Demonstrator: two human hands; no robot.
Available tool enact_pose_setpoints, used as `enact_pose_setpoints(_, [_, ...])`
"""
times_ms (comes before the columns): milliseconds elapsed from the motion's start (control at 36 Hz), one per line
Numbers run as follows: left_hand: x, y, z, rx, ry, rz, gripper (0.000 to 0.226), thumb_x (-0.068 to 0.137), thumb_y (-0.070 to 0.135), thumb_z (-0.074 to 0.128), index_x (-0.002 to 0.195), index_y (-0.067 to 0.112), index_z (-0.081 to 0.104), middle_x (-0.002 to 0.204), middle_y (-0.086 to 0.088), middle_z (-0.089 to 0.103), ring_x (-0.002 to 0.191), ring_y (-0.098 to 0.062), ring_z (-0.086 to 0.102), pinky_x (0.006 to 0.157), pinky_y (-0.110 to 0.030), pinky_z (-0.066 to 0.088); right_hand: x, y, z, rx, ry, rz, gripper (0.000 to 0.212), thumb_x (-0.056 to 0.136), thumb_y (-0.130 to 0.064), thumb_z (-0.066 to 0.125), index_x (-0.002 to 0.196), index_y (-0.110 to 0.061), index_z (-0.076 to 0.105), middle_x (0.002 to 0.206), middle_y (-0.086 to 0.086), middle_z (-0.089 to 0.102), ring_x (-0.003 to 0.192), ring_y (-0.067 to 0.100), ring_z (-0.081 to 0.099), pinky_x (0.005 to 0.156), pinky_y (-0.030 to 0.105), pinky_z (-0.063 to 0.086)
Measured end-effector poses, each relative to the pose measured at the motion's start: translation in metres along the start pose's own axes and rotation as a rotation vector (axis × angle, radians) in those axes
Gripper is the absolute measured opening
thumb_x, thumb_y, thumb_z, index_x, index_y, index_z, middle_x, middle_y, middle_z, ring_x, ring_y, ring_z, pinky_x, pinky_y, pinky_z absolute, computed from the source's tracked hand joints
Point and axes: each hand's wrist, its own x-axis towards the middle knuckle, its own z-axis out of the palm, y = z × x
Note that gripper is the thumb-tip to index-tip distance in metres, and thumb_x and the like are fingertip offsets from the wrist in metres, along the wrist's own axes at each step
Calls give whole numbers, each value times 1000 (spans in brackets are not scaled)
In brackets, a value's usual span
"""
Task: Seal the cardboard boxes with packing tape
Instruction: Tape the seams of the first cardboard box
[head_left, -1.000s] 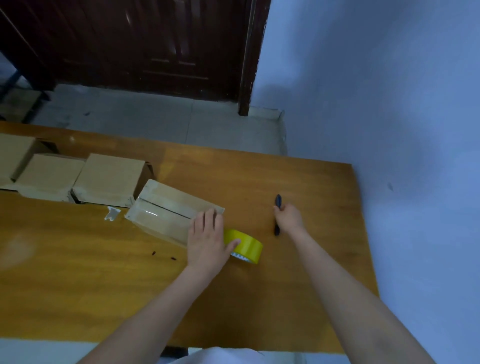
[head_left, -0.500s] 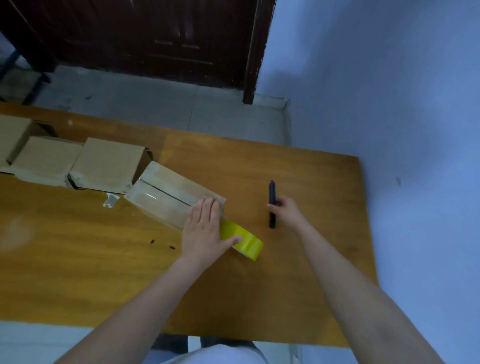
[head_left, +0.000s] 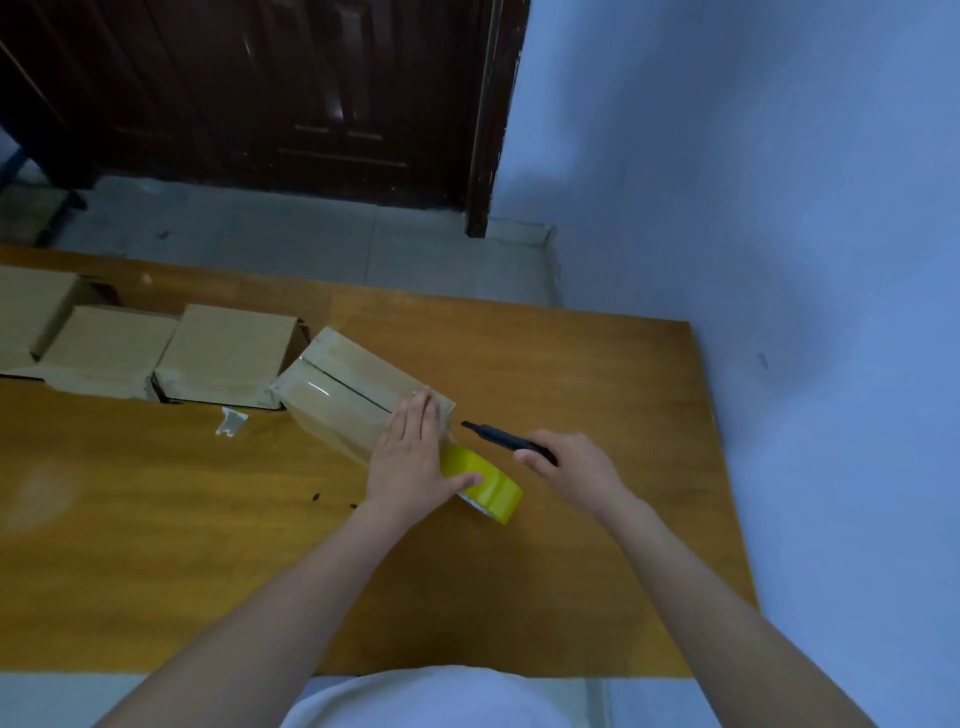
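While it lies tilted near the middle of the wooden table (head_left: 597, 374), the cardboard box (head_left: 345, 397) is pressed under the left hand (head_left: 410, 462), fingers flat. Just right, a yellow tape roll (head_left: 493, 491). Beyond it, the right hand (head_left: 576, 465) grasps a black cutter (head_left: 501, 439).

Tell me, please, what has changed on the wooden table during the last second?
The right hand has lifted the slim black cutter off the table, gripping it with its tip pointing toward the taped cardboard box. Unchanged: the left hand presses flat on that box, thumb against the yellow tape roll.
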Motion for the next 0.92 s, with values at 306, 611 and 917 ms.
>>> enact_pose_setpoints(306, [0, 1, 0, 39, -11, 7, 117, 76, 81, 41, 151, 5, -5, 160, -8, -5, 148, -22, -5, 117, -32, -5, 6, -8, 5, -354, 198, -349, 23, 82, -41, 58, 91, -25, 72, 70, -6, 61, 66, 16, 64, 44, 19, 31])
enact_pose_setpoints(611, [0, 3, 0, 45, -17, -4, 120, 73, 83, 42, 151, 5, -5, 160, -8, -3, 147, -23, -5, 117, -32, -6, 28, 0, 26, -439, 185, 47, 24, 92, -34, 56, 109, -19, 64, 95, 5, 63, 95, 25, 61, 58, 28, 38])
enact_pose_setpoints(917, [0, 4, -2, 50, -16, -11, 119, 74, 83, 40, 151, 5, -6, 160, -9, -4, 147, -23, -7, 115, -32, -8, 48, 14, 63, -294, -89, 192, 35, 97, -23, 43, 131, -22, 50, 119, 8, 54, 114, 28, 50, 83, 37, 44])
